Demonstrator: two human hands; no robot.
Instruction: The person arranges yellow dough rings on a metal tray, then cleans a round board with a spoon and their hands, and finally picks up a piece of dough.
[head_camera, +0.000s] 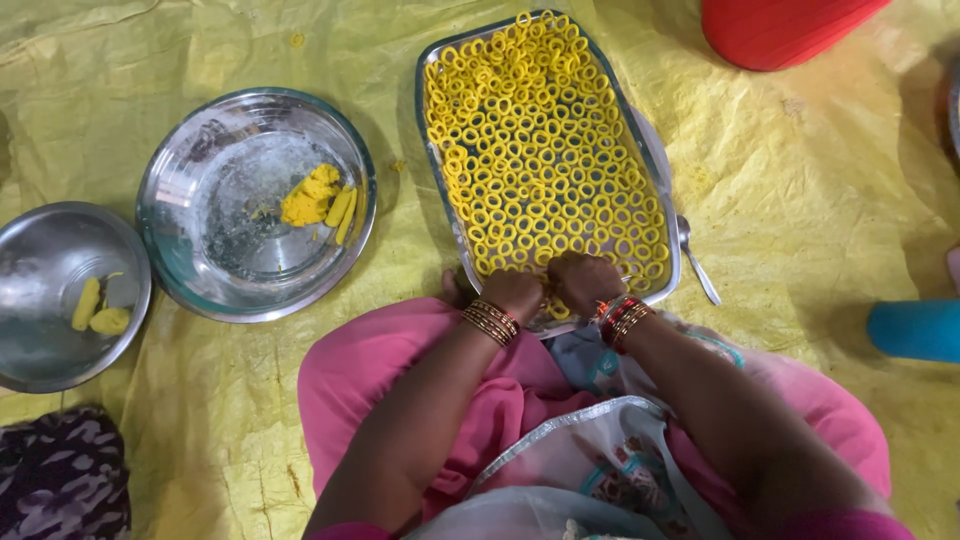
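A rectangular steel tray (432, 120) lies on the yellow sheet, filled with several rows of small yellow dough rings (540, 150). At its near edge my left hand (515, 293) and my right hand (584, 281) are closed close together, fingers pinching a bit of yellow dough (556, 310) between them. Both wrists wear red and gold bangles. A round steel plate (200, 240) to the left holds a lump of yellow dough (310, 197) and a couple of rolled dough sticks (343, 210).
A smaller steel bowl (40, 330) with two dough pieces sits at the far left. A spoon (694, 262) lies beside the tray's right edge. A red container (780, 30) stands top right, a blue object (915, 330) at the right edge, patterned cloth bottom left.
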